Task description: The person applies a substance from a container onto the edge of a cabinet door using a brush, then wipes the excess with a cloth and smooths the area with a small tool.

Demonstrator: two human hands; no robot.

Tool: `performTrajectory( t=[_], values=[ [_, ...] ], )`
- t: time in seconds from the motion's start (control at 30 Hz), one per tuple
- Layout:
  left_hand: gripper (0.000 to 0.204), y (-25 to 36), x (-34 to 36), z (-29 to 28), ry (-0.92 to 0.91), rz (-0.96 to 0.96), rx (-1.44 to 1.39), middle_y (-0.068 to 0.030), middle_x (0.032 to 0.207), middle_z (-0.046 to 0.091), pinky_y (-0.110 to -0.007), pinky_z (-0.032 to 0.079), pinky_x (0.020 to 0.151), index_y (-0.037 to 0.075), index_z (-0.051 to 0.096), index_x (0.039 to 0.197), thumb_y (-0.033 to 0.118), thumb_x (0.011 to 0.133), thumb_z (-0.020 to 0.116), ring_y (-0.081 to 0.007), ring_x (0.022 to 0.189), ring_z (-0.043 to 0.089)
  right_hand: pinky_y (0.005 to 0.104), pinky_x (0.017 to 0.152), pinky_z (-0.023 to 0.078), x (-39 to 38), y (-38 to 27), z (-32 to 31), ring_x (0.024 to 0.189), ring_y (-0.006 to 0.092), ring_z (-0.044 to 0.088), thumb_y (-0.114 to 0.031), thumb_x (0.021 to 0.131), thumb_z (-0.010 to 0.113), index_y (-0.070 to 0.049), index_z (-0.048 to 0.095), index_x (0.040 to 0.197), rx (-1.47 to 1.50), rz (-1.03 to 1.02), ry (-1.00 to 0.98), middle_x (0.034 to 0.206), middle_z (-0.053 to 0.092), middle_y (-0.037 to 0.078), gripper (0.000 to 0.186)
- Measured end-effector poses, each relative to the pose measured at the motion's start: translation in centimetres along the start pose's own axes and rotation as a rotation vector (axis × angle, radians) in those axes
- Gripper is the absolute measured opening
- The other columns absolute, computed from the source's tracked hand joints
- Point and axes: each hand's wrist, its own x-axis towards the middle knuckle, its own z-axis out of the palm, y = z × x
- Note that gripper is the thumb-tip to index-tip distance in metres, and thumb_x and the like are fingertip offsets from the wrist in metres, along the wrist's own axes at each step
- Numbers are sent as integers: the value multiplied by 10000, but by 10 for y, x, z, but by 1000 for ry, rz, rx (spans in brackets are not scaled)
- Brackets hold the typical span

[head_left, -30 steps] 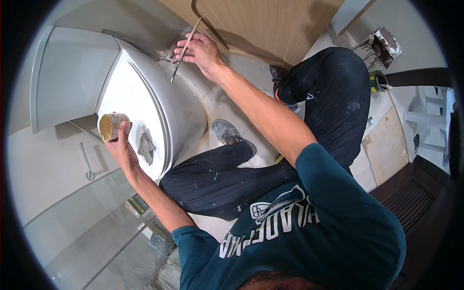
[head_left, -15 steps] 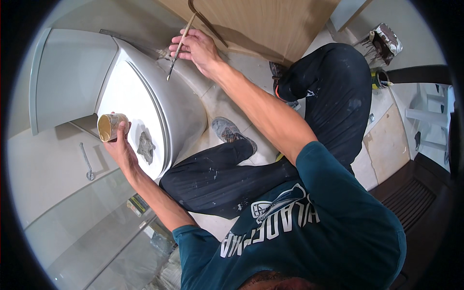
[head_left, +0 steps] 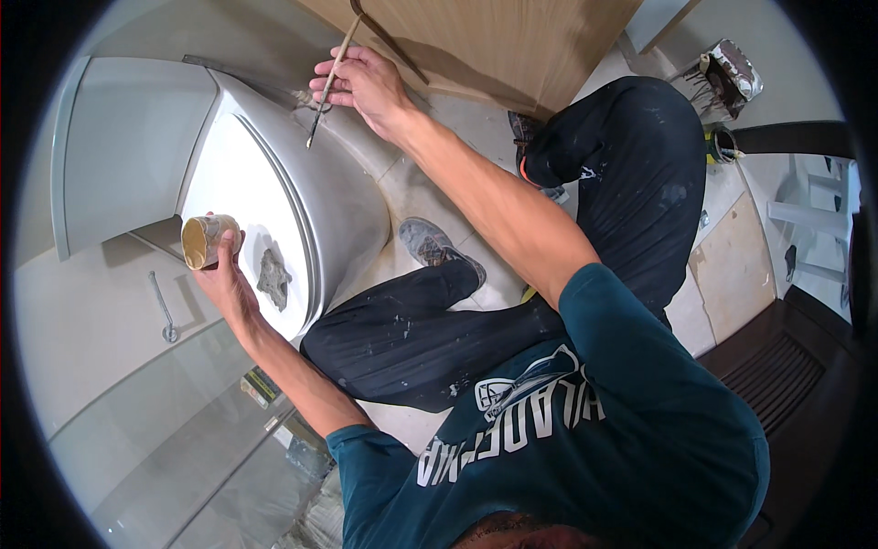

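Well, our left hand (head_left: 226, 279) curls its fingers round the cup (head_left: 211, 241) by the white lid (head_left: 240, 188), while our right hand (head_left: 368, 91) pinches the thin brush (head_left: 339, 64) beyond the lid's far edge. We'd best keep that pinch light — tip steady — and guard the cup's contents from spilling.

**Clearance: partly obstructed**

I note open room above the white lid (head_left: 240, 178), between the cup (head_left: 212, 241) at left and the brush (head_left: 345, 51) in the right hand (head_left: 368, 89). A wooden panel (head_left: 498, 55) bars the far side; a bent leg (head_left: 636, 165) bars the right. A grey lump (head_left: 273, 279) obstructs the lid's near part.
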Motion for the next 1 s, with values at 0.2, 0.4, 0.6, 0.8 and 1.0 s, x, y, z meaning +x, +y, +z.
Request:
performTrajectory(
  t=[0.2, 0.4, 0.6, 0.8, 1.0],
  values=[
    [606, 1, 0, 1, -9, 6, 1, -171, 1380, 581, -399, 578, 943, -34, 501, 1405, 76, 884, 789, -263, 1194, 608, 441, 893, 629, -4, 0, 2, 1018, 316, 701, -56, 1040, 488, 71, 427, 1368, -18, -22, -33, 1203, 620, 232, 357],
    [609, 0, 0, 0, -9, 2, -6, -175, 1390, 579, -406, 575, 951, -33, 499, 1404, 68, 880, 794, -268, 1200, 610, 430, 882, 633, -6, -1, -3, 1020, 308, 701, -63, 1037, 502, 74, 433, 1366, -10, 3, 19, 1202, 623, 228, 363],
    [615, 0, 1, -1, -10, -2, 3, -179, 1392, 577, -417, 569, 961, -33, 496, 1406, 81, 882, 796, -273, 1206, 608, 429, 885, 628, -4, -5, 1, 1010, 294, 701, -77, 1035, 508, 65, 460, 1356, -34, -30, -24, 1181, 641, 214, 355],
    [626, 0, 0, 0, -14, 4, 13, -180, 1397, 573, -417, 568, 961, -39, 490, 1412, 96, 883, 798, -273, 1212, 601, 414, 867, 631, -11, -5, -4, 992, 280, 708, -76, 1033, 518, 59, 479, 1368, -14, 9, 43, 1191, 647, 211, 363],
    [635, 1, 0, 0, -17, 6, 14, -183, 1405, 566, -411, 570, 956, -40, 487, 1413, 98, 878, 801, -270, 1209, 601, 408, 867, 635, -10, -3, -5, 989, 274, 709, -91, 1027, 538, 64, 486, 1388, -27, 6, 19, 1188, 657, 206, 397]
  ],
)
